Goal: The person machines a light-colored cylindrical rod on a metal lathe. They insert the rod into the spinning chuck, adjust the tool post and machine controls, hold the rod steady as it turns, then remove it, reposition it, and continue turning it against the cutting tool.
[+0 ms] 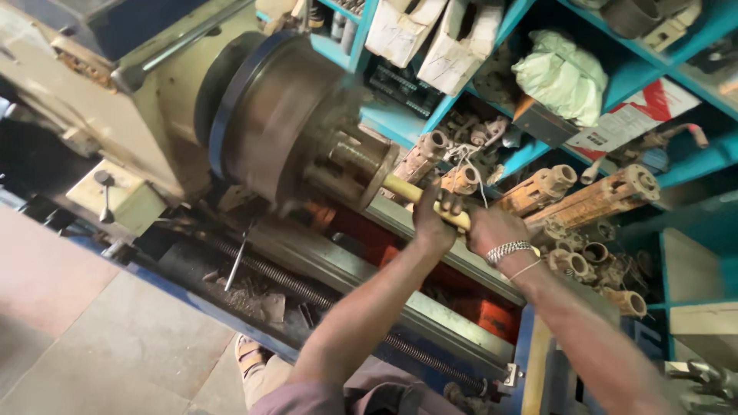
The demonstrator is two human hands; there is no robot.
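One yellowish rod (415,196) sits with its inner end in the lathe chuck (307,127), running out toward four o'clock from the chuck face. Both hands are closed around it: the left hand (434,219) grips nearer the chuck, and the right hand (496,229), wearing one metal bracelet (509,250), clamps the outer end just beside it. The chuck looks blurred, so it seems to be turning; judging by that, the rod is already seated and work on it is under way, not finished. I cannot tell how far the surface has been worked. At two to three o'clock of the hands, on the blue shelves (692,165), lie many rusty cylindrical castings (596,198), at least six, too jumbled to count exactly.
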